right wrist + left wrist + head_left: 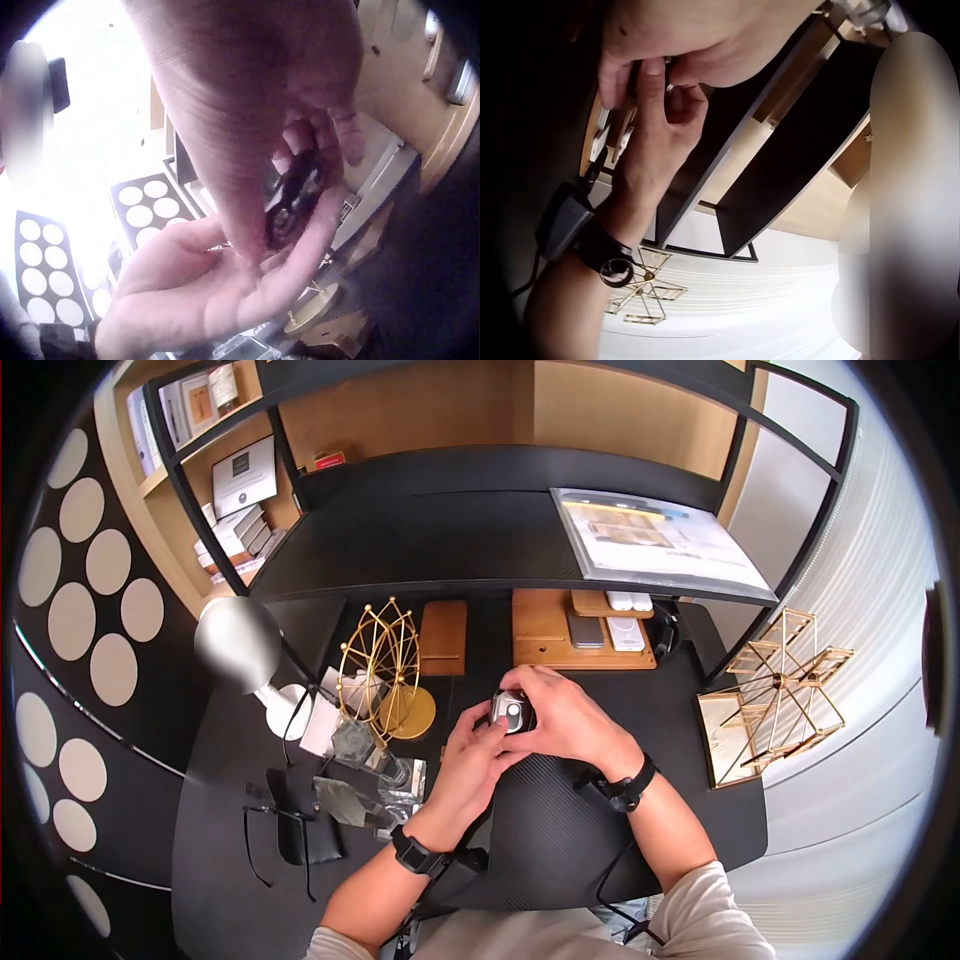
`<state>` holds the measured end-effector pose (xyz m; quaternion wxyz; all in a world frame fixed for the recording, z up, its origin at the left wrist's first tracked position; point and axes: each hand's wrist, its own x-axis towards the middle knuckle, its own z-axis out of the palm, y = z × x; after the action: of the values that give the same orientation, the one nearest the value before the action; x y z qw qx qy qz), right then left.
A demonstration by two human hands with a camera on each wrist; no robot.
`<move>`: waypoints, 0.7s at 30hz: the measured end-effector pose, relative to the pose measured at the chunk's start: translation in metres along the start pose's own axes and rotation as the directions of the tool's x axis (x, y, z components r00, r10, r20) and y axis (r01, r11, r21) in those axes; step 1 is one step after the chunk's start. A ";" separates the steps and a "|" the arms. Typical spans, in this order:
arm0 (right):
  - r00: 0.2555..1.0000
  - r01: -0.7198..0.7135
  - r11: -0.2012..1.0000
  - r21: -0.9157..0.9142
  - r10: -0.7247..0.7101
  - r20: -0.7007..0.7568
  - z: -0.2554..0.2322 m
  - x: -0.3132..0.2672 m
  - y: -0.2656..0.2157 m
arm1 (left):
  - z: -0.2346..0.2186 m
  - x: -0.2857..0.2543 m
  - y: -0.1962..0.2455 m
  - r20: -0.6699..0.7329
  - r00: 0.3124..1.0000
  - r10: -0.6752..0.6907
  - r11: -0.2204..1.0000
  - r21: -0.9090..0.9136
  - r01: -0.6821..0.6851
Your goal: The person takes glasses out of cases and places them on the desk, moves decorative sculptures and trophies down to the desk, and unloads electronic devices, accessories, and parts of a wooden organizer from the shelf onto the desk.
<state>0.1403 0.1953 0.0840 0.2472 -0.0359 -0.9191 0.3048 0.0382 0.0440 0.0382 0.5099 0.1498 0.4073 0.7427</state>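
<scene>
Above the desk, in the middle of the head view, both hands hold a small glossy black-and-silver object [512,713] with a round white spot on its top. Its exact kind I cannot tell. My left hand [472,758] cradles it from the left, the thumb near the white spot. From the right, my right hand [570,715] curls its fingers about the far side. The right wrist view shows the dark body of the object [296,196] lying along the left fingers, beneath the right hand [255,90]. In the left wrist view the hands hide most of it.
To the left stand a gold wire ornament [380,670], clear crystal blocks [365,785], a white lamp [240,645] and eyeglasses [275,815]. A wooden organizer [540,635] sits behind the hands, under a black shelf [430,540]. A gold wheel ornament [780,685] is at right.
</scene>
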 end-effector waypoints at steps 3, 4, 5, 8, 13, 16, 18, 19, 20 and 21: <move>0.998 -0.018 0.997 -0.076 0.023 0.065 -0.002 0.001 -0.002 | -0.010 0.009 -0.010 -0.095 0.995 0.019 1.000 0.009 -0.018; 0.985 -0.155 0.968 0.199 0.137 0.102 0.001 -0.001 0.014 | -0.012 0.010 -0.011 -0.055 0.994 0.095 0.989 0.120 -0.088; 0.957 -0.287 0.846 0.450 0.236 0.168 0.000 -0.002 0.024 | -0.012 0.010 -0.012 -0.006 0.987 0.163 0.961 0.227 -0.157; 0.960 -0.280 0.837 0.470 0.248 0.130 -0.004 -0.010 0.026 | -0.007 0.008 -0.006 0.014 0.986 0.169 0.924 0.345 -0.163; 0.940 -0.027 0.994 -0.107 -0.012 -0.342 -0.026 -0.009 0.018 | -0.010 0.013 -0.006 0.028 0.974 0.225 0.900 0.376 -0.219; 0.956 -0.223 0.971 -0.086 0.200 -0.216 -0.025 -0.015 0.033 | -0.007 0.017 0.009 0.121 0.955 0.270 0.710 0.645 -0.282; 0.935 -0.353 0.908 -0.227 0.353 -0.041 -0.011 -0.019 0.049 | 0.000 0.020 0.018 0.262 0.903 0.340 0.362 0.850 -0.383; 0.924 -0.376 0.910 -0.177 0.383 0.007 -0.001 -0.020 0.055 | 0.005 0.022 0.021 0.264 0.905 0.335 0.357 0.853 -0.381; 0.927 -0.370 0.914 -0.166 0.375 0.004 0.010 -0.020 0.062 | 0.011 0.025 0.023 0.290 0.894 0.341 0.176 0.915 -0.363; 0.930 -0.362 0.919 -0.158 0.367 0.001 0.020 -0.020 0.067 | 0.014 0.027 0.025 0.317 0.884 0.345 -0.010 0.943 -0.334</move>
<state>0.1424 0.2345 0.0227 0.1688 -0.2208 -0.9208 0.2737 0.0199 0.0704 0.0607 0.0779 0.5414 0.7489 0.3741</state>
